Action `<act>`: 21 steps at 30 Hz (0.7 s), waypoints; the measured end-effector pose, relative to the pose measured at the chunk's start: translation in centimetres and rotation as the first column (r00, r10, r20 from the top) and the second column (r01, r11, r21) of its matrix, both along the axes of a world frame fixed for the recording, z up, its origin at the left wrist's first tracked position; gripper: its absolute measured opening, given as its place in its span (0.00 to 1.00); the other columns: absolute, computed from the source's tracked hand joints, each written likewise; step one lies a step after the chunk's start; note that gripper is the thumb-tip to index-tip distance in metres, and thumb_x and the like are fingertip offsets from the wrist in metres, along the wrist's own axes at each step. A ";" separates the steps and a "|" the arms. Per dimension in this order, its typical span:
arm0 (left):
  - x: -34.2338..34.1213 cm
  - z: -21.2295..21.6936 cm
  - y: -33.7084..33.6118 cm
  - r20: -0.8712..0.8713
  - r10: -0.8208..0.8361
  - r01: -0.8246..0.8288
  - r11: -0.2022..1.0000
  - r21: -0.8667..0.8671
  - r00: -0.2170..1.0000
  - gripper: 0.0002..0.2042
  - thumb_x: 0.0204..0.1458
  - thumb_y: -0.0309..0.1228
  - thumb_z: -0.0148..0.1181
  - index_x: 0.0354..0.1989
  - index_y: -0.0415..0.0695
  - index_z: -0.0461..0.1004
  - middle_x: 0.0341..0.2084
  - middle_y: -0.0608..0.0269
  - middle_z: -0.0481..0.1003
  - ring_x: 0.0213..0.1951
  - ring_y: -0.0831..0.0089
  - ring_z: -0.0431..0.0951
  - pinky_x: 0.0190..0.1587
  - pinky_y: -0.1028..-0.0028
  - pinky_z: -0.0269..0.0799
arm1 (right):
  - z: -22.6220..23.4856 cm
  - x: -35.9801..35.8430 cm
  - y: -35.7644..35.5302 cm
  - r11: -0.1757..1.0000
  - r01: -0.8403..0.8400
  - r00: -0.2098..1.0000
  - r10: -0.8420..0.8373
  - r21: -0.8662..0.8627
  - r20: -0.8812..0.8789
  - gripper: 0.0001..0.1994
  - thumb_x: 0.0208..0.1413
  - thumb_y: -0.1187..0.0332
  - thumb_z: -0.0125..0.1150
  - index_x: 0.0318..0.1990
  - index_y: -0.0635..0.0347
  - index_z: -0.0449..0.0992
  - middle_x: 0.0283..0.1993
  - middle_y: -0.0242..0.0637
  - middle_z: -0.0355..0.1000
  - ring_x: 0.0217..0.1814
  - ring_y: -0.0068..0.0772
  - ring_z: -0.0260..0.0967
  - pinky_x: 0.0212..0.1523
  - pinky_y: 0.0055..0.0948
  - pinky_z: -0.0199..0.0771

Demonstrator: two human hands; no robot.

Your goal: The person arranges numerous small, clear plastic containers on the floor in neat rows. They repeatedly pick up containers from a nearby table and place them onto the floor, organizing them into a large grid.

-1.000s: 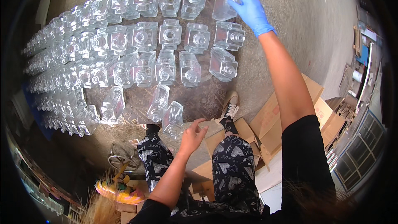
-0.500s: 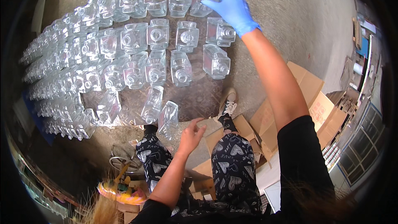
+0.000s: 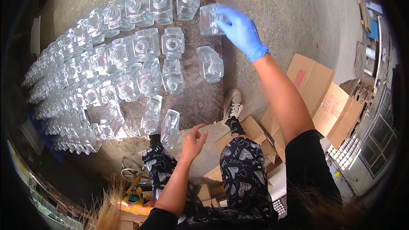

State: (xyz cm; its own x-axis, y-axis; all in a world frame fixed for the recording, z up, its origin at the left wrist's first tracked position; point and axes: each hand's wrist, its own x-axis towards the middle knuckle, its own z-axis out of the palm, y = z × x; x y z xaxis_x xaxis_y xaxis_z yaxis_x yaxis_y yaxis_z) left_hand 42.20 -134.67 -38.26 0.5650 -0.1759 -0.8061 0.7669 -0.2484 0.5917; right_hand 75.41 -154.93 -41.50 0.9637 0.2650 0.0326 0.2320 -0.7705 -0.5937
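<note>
My right hand [image 3: 240, 30], in a blue glove, reaches far forward and grips a clear square glass bottle [image 3: 210, 18] at the far right end of the back row. My left hand [image 3: 194, 140] is bare and hovers open near my knee, just right of a glass bottle lying on its side [image 3: 170, 127]. Rows of several clear glass bottles [image 3: 140, 51] stand on a dark board [image 3: 204, 102] on the floor. One upright bottle [image 3: 211, 64] stands alone below my right hand.
Flattened brown cardboard boxes [image 3: 324, 98] lie on the concrete floor to the right and under my legs. My foot in a light shoe [image 3: 232, 105] rests at the board's near edge. More bottles stretch away to the left [image 3: 51, 81]. Tools lie at lower left [image 3: 132, 187].
My right hand has carried the glass bottle leftward and lower in the picture along the far row. My left hand stays near my knee, barely moved.
</note>
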 end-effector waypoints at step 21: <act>-0.1 0.0 -0.4 0.001 -0.032 0.032 0.999 0.020 0.999 0.17 0.57 0.37 0.59 0.52 0.43 0.73 0.16 0.63 0.71 0.22 0.78 0.75 0.28 0.75 0.68 | 4.8 -6.9 0.5 0.993 -0.014 0.936 -0.027 -0.115 -0.352 0.29 0.45 0.48 0.70 0.54 0.48 0.73 0.42 0.41 0.77 0.39 0.41 0.76 0.39 0.37 0.76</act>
State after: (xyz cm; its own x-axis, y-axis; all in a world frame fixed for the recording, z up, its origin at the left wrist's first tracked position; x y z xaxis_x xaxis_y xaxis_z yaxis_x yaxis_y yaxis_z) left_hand 42.14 -135.04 -38.31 0.5603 -0.1773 -0.8091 0.7579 -0.2844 0.5871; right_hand 68.54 -154.40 -36.74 0.9093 0.2406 -0.3394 0.0188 -0.8387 -0.5443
